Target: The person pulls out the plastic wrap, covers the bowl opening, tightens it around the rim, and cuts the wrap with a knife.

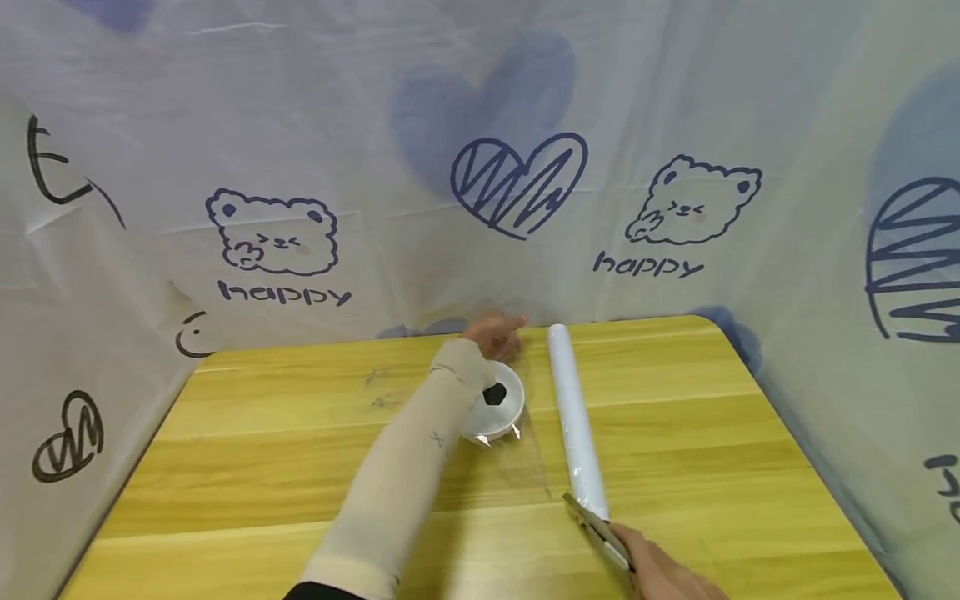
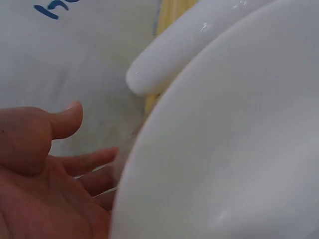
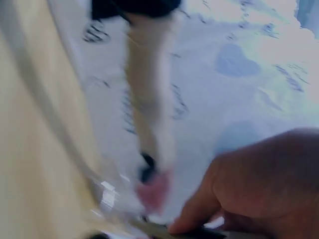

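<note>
A white round dish (image 1: 512, 407) stands at the middle of the table under my left wrist, and its pale curved side (image 2: 224, 129) fills much of the left wrist view. Just beyond it is my left hand (image 1: 495, 332), thumb raised and fingers extended (image 2: 45, 184); part of the fingers is hidden by the dish. Clear film (image 1: 525, 467) spreads around the dish. My right hand (image 1: 660, 567) grips a slim scissors-like tool (image 1: 600, 531), whose tip lies by the near end of a white roll (image 1: 573, 408). The right wrist view shows this hand (image 3: 264, 184) around the tool, blurred.
The wooden table (image 1: 697, 433) has its far edge close behind my left hand and the roll. White cloth (image 1: 360, 150) with blue drawings hangs behind and on both sides. Bare tabletop shows left of my forearm and right of the roll.
</note>
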Motion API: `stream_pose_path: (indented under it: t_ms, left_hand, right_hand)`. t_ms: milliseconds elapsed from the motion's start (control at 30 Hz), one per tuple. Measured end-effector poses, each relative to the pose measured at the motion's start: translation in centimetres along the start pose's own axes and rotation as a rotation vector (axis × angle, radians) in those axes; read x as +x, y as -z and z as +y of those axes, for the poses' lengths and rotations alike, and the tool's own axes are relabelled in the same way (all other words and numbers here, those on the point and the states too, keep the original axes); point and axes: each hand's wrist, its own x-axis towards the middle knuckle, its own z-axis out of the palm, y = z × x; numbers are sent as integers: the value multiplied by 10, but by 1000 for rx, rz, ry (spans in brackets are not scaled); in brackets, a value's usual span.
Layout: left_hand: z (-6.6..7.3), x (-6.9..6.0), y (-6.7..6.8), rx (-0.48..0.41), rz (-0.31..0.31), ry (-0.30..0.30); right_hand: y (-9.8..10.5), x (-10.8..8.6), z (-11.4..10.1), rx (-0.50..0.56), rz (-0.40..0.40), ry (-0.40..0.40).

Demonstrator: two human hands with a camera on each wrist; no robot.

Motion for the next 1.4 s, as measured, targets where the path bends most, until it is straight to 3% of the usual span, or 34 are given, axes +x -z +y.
stream_pose_path:
  t_ms: [100, 200, 300, 367, 467, 533, 667, 833, 967, 1033, 1200, 1300, 1400]
  left_hand:
    - [6, -10, 13, 122, -12, 8]
    - [5, -18, 29, 226, -34, 27]
    - [-6, -26, 44, 311, -64, 0]
    - [-16, -33, 52, 339, -83, -49]
    - [-35, -46, 60, 326, -124, -144]
    - [-49, -54, 62, 309, -154, -206]
    - [-74, -68, 62, 274, -215, -338]
    - [-105, -76, 60, 117, -328, -514]
    - [-121, -80, 56, 7, -375, -601]
    - [-128, -82, 54, -30, -367, -624]
    - [-144, -89, 51, -141, -332, -650]
    - [-152, -93, 49, -207, -322, -650]
    - [-160, -96, 48, -259, -296, -632]
  right_hand:
    - [35, 7, 15, 45, -32, 48]
    - [60, 20, 30, 62, 46, 138]
    - [76, 39, 41, 102, 114, 219]
    - [81, 53, 49, 161, 112, 244]
    - [85, 74, 58, 241, 70, 219]
    - [84, 86, 63, 264, 91, 198]
    - [79, 109, 73, 287, 223, 173]
    - [73, 131, 88, 417, 302, 134]
    - [71, 148, 97, 640, 336, 92]
    - [72, 158, 100, 824, 324, 59]
    - [74, 181, 111, 1316, 200, -33]
    - [72, 191, 120, 1495, 121, -47]
    - [67, 199, 126, 1601, 59, -17]
